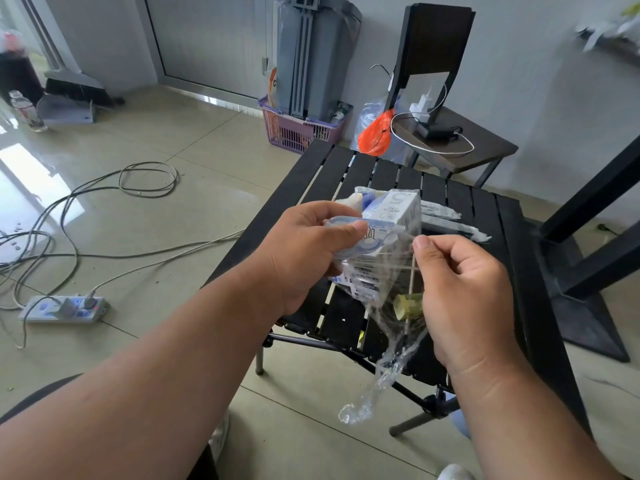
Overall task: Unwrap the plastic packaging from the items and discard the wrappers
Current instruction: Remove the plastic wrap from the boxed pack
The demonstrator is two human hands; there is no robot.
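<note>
Head view: your left hand [304, 251] grips a white-and-blue carton [391, 216] above the slatted black surface [460, 209]; your right hand [464, 289] pinches clear plastic wrap [388, 362] trailing past the surface's near edge, over open floor [173, 209].

— What does the white and blue carton [394, 216] look like?
— A small printed box, tilted, held above the black slatted table, still partly under clear film.
— And the plastic wrap [388, 341]?
— Transparent, crinkled, peeled loose from the carton; it trails down toward six o'clock and ends in a twisted tail.
— Anything else wrapped?
— At two o'clock from the carton, crumpled clear wrappers [446, 220] lie on the slats.
</note>
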